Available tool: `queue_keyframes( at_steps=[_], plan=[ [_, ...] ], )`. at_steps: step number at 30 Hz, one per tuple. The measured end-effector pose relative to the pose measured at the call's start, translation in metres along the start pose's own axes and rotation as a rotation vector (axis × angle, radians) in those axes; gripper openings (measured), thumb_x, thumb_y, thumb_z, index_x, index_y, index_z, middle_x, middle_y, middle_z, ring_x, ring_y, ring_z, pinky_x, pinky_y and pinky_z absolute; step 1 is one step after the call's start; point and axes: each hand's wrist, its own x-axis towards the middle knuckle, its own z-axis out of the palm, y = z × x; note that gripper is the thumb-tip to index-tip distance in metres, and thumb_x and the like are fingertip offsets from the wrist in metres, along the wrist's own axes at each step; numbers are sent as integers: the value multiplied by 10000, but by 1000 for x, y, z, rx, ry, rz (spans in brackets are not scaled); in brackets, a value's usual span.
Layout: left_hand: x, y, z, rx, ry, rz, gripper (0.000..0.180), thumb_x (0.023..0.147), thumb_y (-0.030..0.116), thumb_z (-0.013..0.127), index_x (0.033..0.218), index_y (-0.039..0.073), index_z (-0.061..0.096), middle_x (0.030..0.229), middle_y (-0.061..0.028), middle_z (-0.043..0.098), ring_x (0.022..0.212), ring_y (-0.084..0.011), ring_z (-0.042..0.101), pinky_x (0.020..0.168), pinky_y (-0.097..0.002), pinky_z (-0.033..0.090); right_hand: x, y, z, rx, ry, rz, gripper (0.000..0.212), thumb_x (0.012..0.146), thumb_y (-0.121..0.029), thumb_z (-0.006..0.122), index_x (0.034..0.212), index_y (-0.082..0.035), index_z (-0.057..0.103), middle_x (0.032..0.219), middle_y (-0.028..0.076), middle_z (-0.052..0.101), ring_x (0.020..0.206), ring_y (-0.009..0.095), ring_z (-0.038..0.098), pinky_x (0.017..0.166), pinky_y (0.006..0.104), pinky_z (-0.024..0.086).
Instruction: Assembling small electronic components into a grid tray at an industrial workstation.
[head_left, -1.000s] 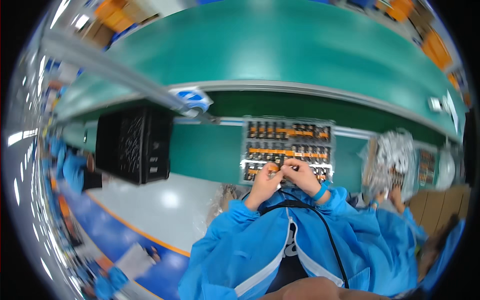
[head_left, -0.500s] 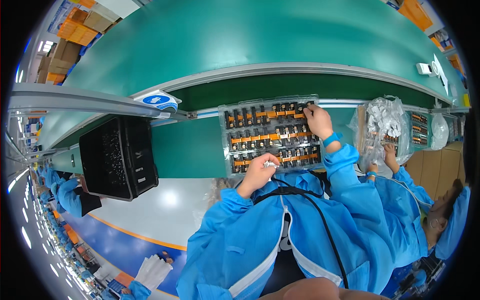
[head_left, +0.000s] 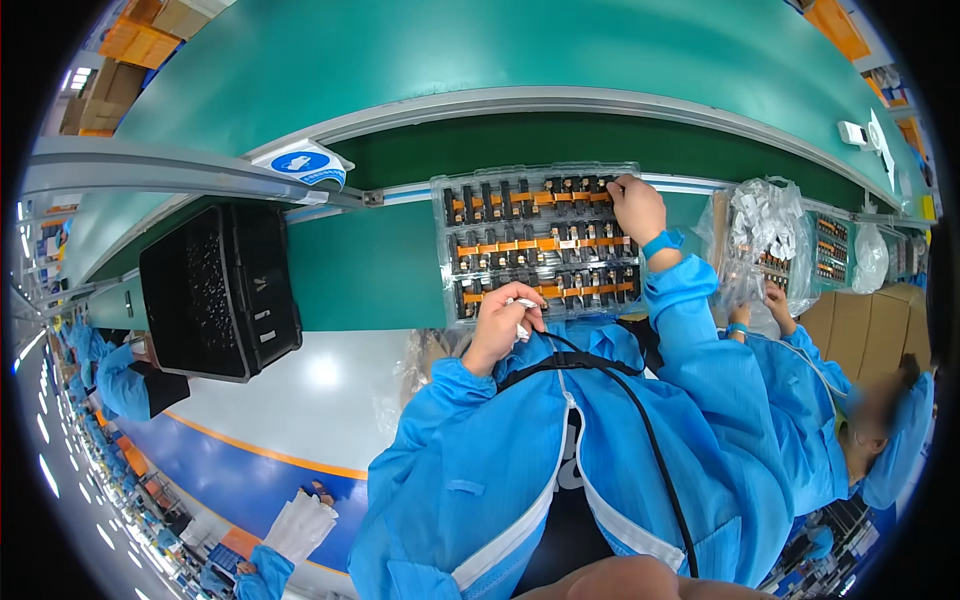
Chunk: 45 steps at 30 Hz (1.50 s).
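Observation:
A clear plastic tray (head_left: 438, 240) lies in front of me on the green bench. Three rows of small black parts (head_left: 507, 203) with orange strips fill it. At its far right corner my right hand (head_left: 641, 215) is closed, fingertips pressed at the end of the far row. What those fingers grip is hidden. My left hand (head_left: 497, 328) is held at the tray's near edge, left of its middle. Its fingers are curled round small crumpled white pieces (head_left: 522, 318), which stick out at the fingertips.
To the left stands a black bin (head_left: 272, 300) with small bits inside. A metal rail (head_left: 640, 101) and raised green surface lie beyond the tray. At right, a co-worker's hands (head_left: 778, 304) are by a bag of white pieces (head_left: 768, 222) and another tray (head_left: 832, 250).
My view has shifted slightly, so the scene sits higher in it. My right hand stays at the tray's far right corner. The white pieces in my left hand show more.

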Motion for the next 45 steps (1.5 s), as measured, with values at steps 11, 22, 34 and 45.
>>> queue_keyframes(
  at_steps=[11,22,34,45],
  plan=[
    [-1,-10,-19,-313,45,141,208,892,141,456,743,24,542,596,-24,450,440,-120,393,399,-257,297,-25,10,-19,-38,50,-32,335,885,-376,677,1054,-89,642,971,170,656,857,396,648,718,479,521],
    [-3,-10,-9,-253,250,115,276,1020,289,560,867,66,502,612,1,458,433,-110,463,364,-262,389,-13,16,-37,20,-133,-264,267,887,-213,626,1134,-129,677,1013,148,643,885,394,640,773,484,531],
    [-10,-8,-9,32,147,76,186,999,134,572,1079,-14,651,784,-42,633,451,-38,446,383,-201,322,-9,17,-58,80,-97,-206,218,893,-249,646,969,-49,605,828,230,668,826,434,634,730,531,491],
    [-3,32,53,-12,-110,166,360,1025,297,547,1188,-16,622,778,-16,628,448,-21,407,391,-187,286,-144,-70,-53,1339,-345,-370,70,930,-82,627,949,-57,564,974,17,650,728,71,571,655,233,474]
  ],
)
